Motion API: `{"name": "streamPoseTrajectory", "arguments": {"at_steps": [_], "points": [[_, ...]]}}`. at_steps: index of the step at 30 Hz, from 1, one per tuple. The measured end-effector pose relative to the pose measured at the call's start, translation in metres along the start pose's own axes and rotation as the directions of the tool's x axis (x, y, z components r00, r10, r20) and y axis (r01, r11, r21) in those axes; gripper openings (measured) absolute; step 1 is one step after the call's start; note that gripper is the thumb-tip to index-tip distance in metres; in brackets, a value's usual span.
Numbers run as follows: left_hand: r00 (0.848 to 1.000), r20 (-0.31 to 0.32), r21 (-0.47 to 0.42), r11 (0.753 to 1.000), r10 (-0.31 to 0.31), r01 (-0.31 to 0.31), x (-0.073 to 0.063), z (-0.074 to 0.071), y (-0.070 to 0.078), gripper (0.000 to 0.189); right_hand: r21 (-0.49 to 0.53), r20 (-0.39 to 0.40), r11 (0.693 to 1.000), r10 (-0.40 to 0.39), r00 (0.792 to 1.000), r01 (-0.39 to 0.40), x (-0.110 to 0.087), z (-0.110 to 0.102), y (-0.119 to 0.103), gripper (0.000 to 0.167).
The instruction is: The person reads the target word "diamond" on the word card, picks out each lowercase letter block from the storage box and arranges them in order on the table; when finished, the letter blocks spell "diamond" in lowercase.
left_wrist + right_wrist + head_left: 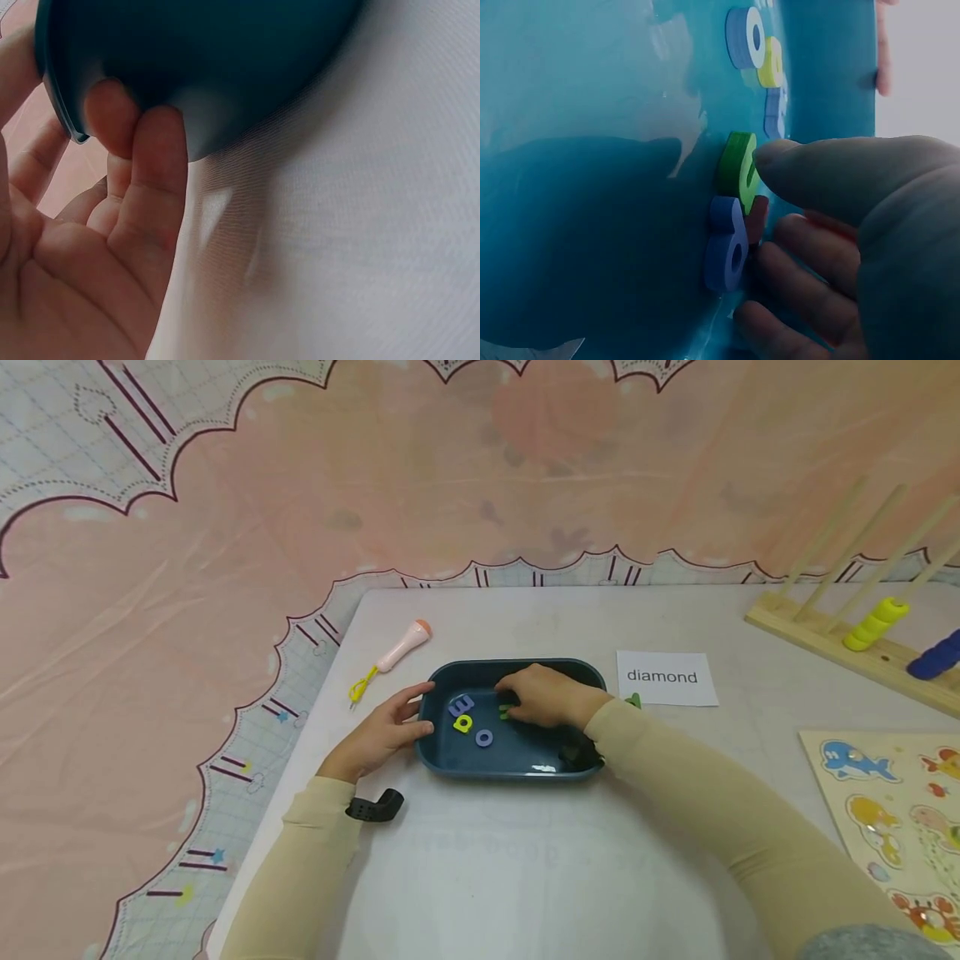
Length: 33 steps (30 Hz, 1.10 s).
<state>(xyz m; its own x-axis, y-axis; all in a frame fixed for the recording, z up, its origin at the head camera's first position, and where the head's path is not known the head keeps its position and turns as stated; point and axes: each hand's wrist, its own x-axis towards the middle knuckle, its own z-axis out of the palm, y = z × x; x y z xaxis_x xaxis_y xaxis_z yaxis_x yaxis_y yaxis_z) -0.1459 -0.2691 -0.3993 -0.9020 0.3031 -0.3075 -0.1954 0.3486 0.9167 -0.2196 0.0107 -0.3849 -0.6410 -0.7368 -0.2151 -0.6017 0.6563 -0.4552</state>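
My left hand (378,735) grips the left end of a dark blue-green tray (510,775); in the left wrist view its fingertips (157,127) press against the tray's wall. My right hand (551,697) reaches down inside the tray. In the right wrist view the thumb touches a green foam letter (736,169), the other fingers curled below and partly hidden. A purple letter (724,259) lies right beside the green one. Toward the tray's left side are a purple m-shaped letter (461,705), a yellow letter (462,724) and a purple o (484,738).
A card reading "diamond" (667,678) lies right of the tray, with another green letter (633,700) at its lower left, partly behind the sleeve. A pink and yellow pen-like toy (397,652) is at the back left. On the right are a wooden peg stand (825,631) and a sea-animal puzzle board (832,793).
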Motion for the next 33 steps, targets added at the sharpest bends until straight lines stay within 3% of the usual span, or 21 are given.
{"name": "streamPoseTrajectory", "arguments": {"at_steps": [14, 28, 33], "points": [[1.0, -0.007, -0.006, 1.0, 0.003, -0.003, -0.0009, -0.0001, -0.0023, 0.07, 0.016, 0.031, 1.0, -0.005, 1.0, 0.005, 0.0036, 0.0043, -0.0018, 0.042], [1.0, 0.01, -0.007, 1.0, 0.009, -0.009, -0.0012, -0.0005, -0.0011, 0.07, 0.016, 0.091, 0.992, -0.122, 0.988, 0.121, 0.0036, 0.0032, -0.0057, 0.038], [1.0, 0.009, 0.0, 1.0, 0.01, -0.01, -0.0016, -0.0006, -0.0014, 0.07, 0.041, 0.071, 0.991, -0.13, 0.989, 0.127, 0.0031, 0.0031, -0.0063, 0.033]]}}
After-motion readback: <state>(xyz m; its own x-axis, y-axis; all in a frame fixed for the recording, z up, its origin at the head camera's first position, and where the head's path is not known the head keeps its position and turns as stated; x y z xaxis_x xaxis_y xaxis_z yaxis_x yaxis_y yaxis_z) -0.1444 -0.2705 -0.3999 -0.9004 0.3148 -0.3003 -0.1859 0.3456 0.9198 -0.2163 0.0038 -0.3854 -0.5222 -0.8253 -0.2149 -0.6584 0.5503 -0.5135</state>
